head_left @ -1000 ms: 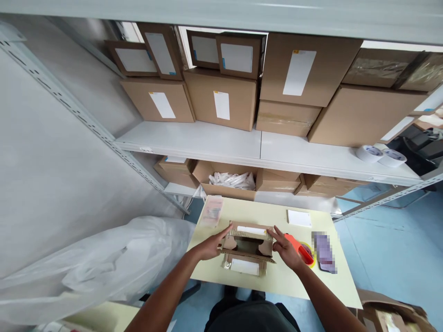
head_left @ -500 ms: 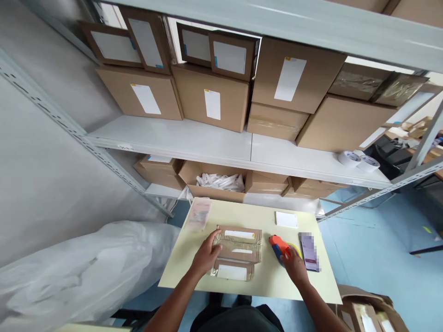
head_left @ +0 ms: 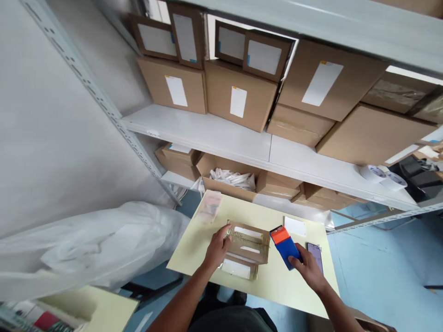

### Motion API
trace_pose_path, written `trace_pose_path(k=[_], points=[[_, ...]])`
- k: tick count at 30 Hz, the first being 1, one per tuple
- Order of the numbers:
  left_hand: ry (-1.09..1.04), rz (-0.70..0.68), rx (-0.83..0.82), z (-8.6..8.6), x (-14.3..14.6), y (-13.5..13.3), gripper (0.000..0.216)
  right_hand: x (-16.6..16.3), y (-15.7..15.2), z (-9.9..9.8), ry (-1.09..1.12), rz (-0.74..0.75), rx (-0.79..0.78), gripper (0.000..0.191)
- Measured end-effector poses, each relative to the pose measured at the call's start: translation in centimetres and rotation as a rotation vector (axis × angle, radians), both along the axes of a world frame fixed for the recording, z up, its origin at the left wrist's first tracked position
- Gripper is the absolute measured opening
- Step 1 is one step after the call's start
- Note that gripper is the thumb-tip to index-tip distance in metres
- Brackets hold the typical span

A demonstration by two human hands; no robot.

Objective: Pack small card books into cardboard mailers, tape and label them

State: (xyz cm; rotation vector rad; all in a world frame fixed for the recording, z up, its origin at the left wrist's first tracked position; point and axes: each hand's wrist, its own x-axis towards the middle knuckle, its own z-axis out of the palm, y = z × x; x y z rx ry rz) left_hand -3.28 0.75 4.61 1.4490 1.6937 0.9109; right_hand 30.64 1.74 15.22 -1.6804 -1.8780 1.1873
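Note:
A small brown cardboard box (head_left: 247, 246) with white labels lies closed on the pale yellow table (head_left: 194, 249). My left hand (head_left: 218, 246) rests on the box's left end, fingers curled over its edge. My right hand (head_left: 306, 269) grips a blue and orange tape dispenser (head_left: 284, 246) and holds it just right of the box, orange end toward the shelves.
A dark phone (head_left: 314, 256), a white card (head_left: 295, 226) and a clear packet (head_left: 210, 206) lie on the table. Behind it, metal shelves (head_left: 242, 143) carry labelled cardboard boxes, with tape rolls (head_left: 380, 176) at the right. A large plastic-wrapped bundle (head_left: 86, 244) lies at the left.
The box's flaps went from open to folded shut. My right hand left the box, picked up the tape dispenser and raised it beside the box. My left hand stayed on the box.

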Motion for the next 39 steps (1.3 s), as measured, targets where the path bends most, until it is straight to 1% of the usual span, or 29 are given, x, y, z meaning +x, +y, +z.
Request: trace_pose_path(k=[2,4,6,8,11,15,17,19,21,22,23,25,27,28,30,32,33,34,36,38,39], points=[[-0.014,0.009,0.020,0.3,0.1,0.0,0.046,-1.6,1.1,2.4,0.134,0.127,-0.101,0.032],[-0.023,0.013,0.038,0.5,0.2,-0.1,0.046,-3.4,2.5,3.2,0.169,0.228,-0.198,0.028],[-0.019,-0.004,0.054,0.7,0.1,-0.1,0.046,-4.8,3.7,2.8,0.135,0.290,-0.243,0.025],[0.018,-0.007,0.090,1.1,0.2,-0.3,0.046,-5.6,4.6,2.0,0.093,0.321,-0.244,0.023],[0.085,0.043,0.191,2.7,0.7,-0.7,0.039,-5.5,5.1,1.1,0.051,0.360,-0.244,0.022],[0.099,0.061,0.286,5.1,2.0,-1.3,0.037,-5.0,4.9,0.9,0.007,0.381,-0.252,0.025],[0.135,0.069,0.305,5.4,2.6,-1.5,0.040,-5.0,4.8,1.0,-0.006,0.363,-0.237,0.027],[0.154,0.134,0.270,4.7,3.1,-1.7,0.045,-5.2,4.8,1.0,-0.015,0.350,-0.232,0.028],[0.117,0.217,0.155,3.0,3.4,-1.8,0.053,-5.5,4.8,1.0,-0.019,0.350,-0.236,0.027],[0.086,0.235,0.094,2.1,3.4,-1.8,0.058,-5.5,4.8,1.1,-0.021,0.350,-0.237,0.026],[0.055,0.229,0.047,1.1,3.4,-1.6,0.061,-5.6,4.8,1.1,-0.020,0.351,-0.238,0.026],[0.005,0.176,0.027,-0.3,3.2,-1.1,0.064,-5.7,4.8,1.3,-0.012,0.352,-0.243,0.025],[-0.040,0.114,0.073,-0.7,2.8,-0.2,0.066,-5.6,4.8,1.4,-0.006,0.352,-0.253,0.024],[-0.059,0.092,0.103,-0.5,2.5,0.3,0.065,-5.5,4.8,1.5,-0.007,0.350,-0.259,0.024],[-0.084,0.072,0.176,0.7,2.0,1.1,0.058,-5.4,4.8,1.5,-0.014,0.343,-0.268,0.024],[-0.122,0.092,0.229,2.4,1.8,1.6,0.042,-5.3,4.8,1.4,-0.017,0.341,-0.271,0.024],[-0.174,0.099,0.220,3.2,1.9,1.6,0.035,-5.2,4.8,1.4,-0.015,0.341,-0.271,0.024],[-0.256,0.090,0.179,4.0,2.1,1.5,0.031,-5.2,4.8,1.4,-0.012,0.341,-0.269,0.024],[-0.480,0.032,0.015,5.2,2.8,1.2,0.033,-5.4,4.7,1.4,-0.006,0.337,-0.261,0.025],[-0.675,-0.017,-0.156,5.8,3.6,1.0,0.035,-5.5,4.6,1.5,-0.001,0.325,-0.254,0.024],[-0.727,-0.020,-0.204,5.9,3.9,0.9,0.035,-5.6,4.6,1.6,0.000,0.323,-0.253,0.024]])
